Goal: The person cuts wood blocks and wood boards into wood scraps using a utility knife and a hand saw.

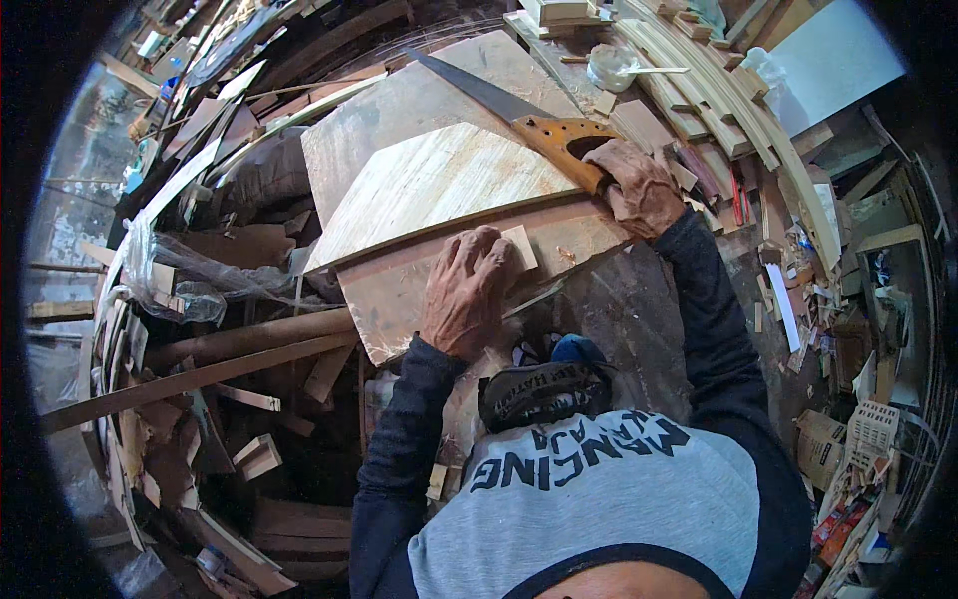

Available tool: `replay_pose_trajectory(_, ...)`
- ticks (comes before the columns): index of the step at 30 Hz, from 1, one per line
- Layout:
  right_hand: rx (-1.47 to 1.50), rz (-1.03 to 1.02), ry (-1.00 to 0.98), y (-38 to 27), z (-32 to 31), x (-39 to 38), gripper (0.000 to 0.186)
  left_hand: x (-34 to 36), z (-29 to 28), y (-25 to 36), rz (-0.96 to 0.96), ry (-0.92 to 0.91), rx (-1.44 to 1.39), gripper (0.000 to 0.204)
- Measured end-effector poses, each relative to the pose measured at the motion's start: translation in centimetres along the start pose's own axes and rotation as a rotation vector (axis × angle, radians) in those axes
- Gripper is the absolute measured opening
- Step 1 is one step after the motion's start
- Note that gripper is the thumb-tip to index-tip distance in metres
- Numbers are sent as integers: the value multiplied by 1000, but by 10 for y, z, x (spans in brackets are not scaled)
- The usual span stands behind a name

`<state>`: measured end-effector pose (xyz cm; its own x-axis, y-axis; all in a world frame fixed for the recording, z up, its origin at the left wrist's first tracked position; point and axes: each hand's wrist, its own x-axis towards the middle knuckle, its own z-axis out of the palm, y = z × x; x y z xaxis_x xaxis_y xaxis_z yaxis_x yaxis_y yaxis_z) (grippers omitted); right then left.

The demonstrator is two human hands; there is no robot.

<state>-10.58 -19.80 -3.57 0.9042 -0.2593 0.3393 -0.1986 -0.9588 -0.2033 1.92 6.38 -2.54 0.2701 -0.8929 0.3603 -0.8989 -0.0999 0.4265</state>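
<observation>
My right hand [639, 190] is closed round the wooden handle [559, 140] of a hand saw, whose dark blade [464, 90] points up and to the left. Beside the saw, a pale, streaked plywood piece [429, 190] with angled edges lies on a larger brownish board [389, 290]. My left hand [469, 285] is closed, its fingers curled on a small light wood block [519, 250] at the lower edge of the pale piece; its fingertips are partly hidden.
Long pale strips [699, 80], a white tub [609, 68] and a white panel [823, 60] sit at upper right. Planks [230, 354], offcuts and crumpled plastic [190, 290] crowd the left. Scraps and a cardboard box [823, 444] lie at right.
</observation>
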Motion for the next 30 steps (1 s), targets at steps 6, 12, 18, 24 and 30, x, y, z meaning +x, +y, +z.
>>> replay_pose_trajectory(6, 84, -42, 337, -23, -18, 8, 26, 24, -13, -16, -35, 242, 58, 30)
replay_pose_trajectory(12, 342, 351, 352, -64, -27, -14, 27, 59, 4, -45, -133, 257, 136, 30)
replay_pose_trajectory(18, 564, 499, 530, -104, -38, -70, 26, 72, 21, -47, -171, 148, 233, 32)
replay_pose_trajectory(24, 583, 633, 485, -126, -47, -118, 23, 73, 29, -48, -149, 228, 203, 30)
replay_pose_trajectory(30, 676, 637, 474, -124, -44, -131, 23, 72, 35, -47, -199, 205, 183, 46)
